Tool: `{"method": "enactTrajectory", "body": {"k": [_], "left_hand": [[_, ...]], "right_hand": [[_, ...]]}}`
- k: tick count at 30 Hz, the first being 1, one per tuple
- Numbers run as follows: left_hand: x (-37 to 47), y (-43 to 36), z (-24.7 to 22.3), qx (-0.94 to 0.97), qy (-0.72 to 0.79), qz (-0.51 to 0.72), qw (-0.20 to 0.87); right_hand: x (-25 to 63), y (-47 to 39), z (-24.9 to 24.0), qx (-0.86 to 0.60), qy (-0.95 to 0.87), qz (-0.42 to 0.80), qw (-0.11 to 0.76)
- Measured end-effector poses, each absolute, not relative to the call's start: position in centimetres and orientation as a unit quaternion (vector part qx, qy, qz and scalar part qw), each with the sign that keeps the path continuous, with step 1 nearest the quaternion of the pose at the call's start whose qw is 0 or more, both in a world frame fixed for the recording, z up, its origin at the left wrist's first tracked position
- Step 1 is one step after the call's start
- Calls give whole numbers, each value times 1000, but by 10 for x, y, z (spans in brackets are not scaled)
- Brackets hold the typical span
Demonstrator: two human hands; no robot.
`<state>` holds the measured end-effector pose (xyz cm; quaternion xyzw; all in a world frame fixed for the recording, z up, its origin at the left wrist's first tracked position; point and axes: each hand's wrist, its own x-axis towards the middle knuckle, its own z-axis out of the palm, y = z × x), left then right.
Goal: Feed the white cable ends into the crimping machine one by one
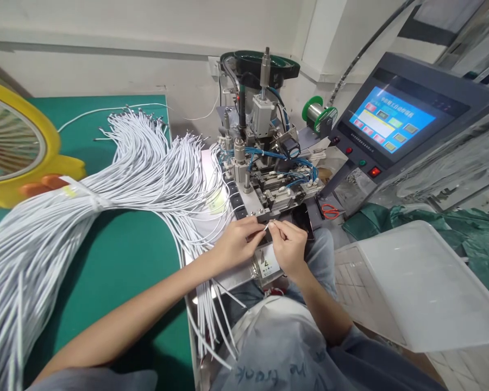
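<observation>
A white cable end [266, 226] sits just in front of the machine [263, 117], pinched in the left hand [235, 243], with the fingertips of the right hand [289, 244] closed at its tip. So small a tip could slip or bend under an uneven pinch, and the cable bundle [146, 190], fanning out beside the left forearm [146, 312], could snag and tug it.

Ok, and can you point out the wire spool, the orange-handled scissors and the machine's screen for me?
Wire spool [316, 112]: head view, on the wound wire between the green flanges.
Scissors [330, 212]: head view, on the orange handles.
Screen [392, 120]: head view, on the lit blue display.
</observation>
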<state>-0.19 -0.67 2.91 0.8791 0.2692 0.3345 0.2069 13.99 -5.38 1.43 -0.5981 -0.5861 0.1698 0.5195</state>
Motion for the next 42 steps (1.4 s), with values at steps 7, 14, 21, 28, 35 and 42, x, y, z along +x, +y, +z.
{"method": "enactTrajectory", "body": {"k": [7, 14, 21, 28, 35, 42], "left_hand": [[-8, 0, 27, 936, 202, 274, -90], [-5, 1, 22, 907, 234, 331, 116], [6, -14, 20, 770, 337, 370, 396], [5, -10, 21, 826, 342, 307, 326], [7, -8, 16, 858, 371, 221, 277], [9, -7, 4, 880, 382, 170, 226]], "right_hand": [[153, -49, 26, -592, -640, 199, 447], [169, -38, 23, -547, -612, 366, 439], [153, -43, 3, -536, -540, 330, 559], [157, -38, -6, -532, -561, 337, 537], [160, -31, -22, -559, -423, 445, 557], [165, -26, -37, -544, -418, 514, 515]]}}
